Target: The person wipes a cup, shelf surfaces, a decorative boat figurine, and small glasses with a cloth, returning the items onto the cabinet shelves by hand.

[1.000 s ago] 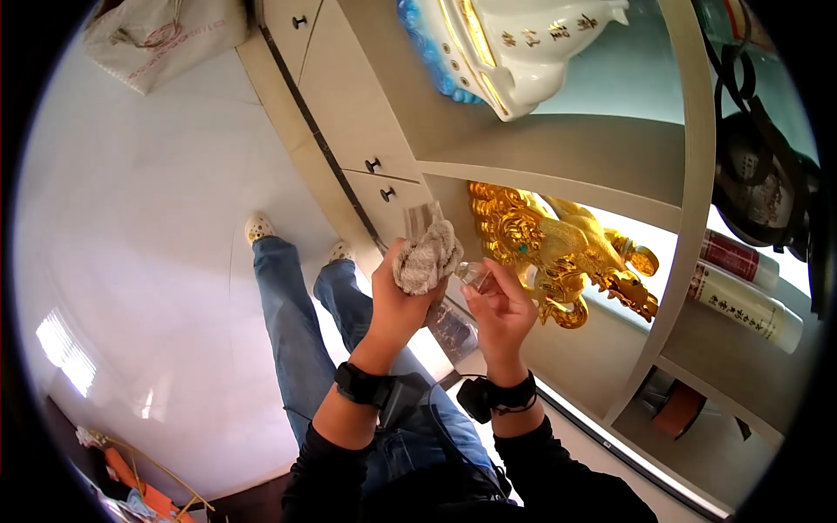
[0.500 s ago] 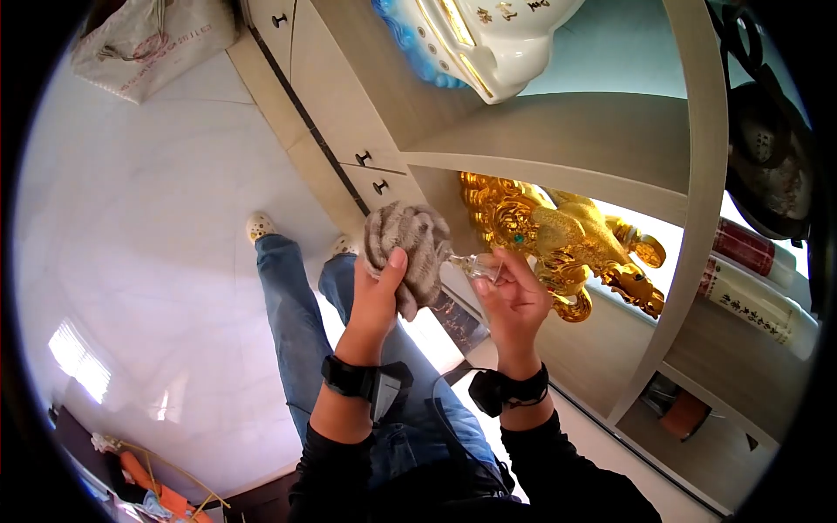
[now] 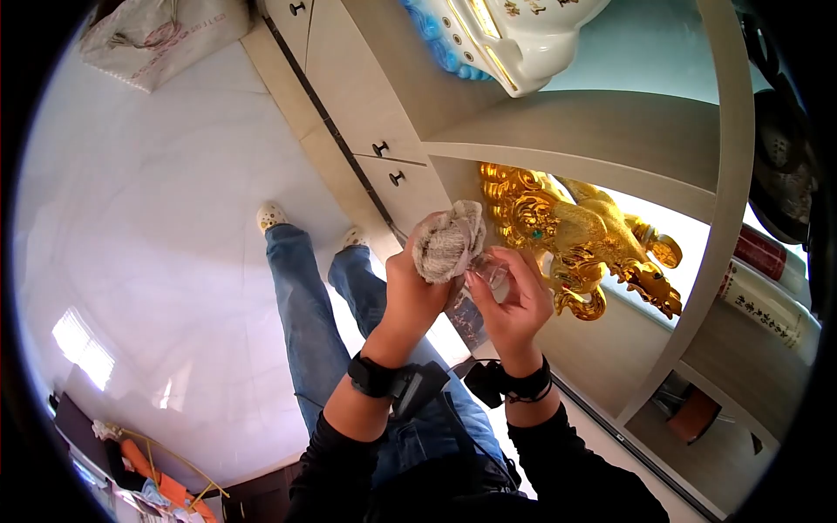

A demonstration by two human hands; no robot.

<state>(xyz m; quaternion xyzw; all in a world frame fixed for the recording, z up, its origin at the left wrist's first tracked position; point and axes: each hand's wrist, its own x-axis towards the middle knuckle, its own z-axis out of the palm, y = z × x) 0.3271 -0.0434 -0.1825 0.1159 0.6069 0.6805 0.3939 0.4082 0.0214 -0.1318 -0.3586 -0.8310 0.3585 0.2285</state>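
Observation:
My left hand (image 3: 415,289) is closed around a bunched grey-brown cloth (image 3: 446,247). Pinched in the fingers of my right hand (image 3: 516,303) is a small clear glass object (image 3: 493,274), its exact kind hard to make out. The cloth presses against the glass object's left end and covers part of it. Just beyond my right hand, a shiny golden animal-like ornament (image 3: 567,218) lies on a shelf of the cabinet (image 3: 575,157).
A white ceramic ornament with blue trim (image 3: 545,52) occupies the upper shelf. Bottle-like cylinders (image 3: 758,301) and a dark strapped object (image 3: 780,166) are on the right. A printed bag (image 3: 161,39) rests on the pale floor (image 3: 166,200), upper left.
My left hand has moved right and turned, bringing the cloth against the glass object. My right hand stays nearly in place, and the whole view has shifted slightly.

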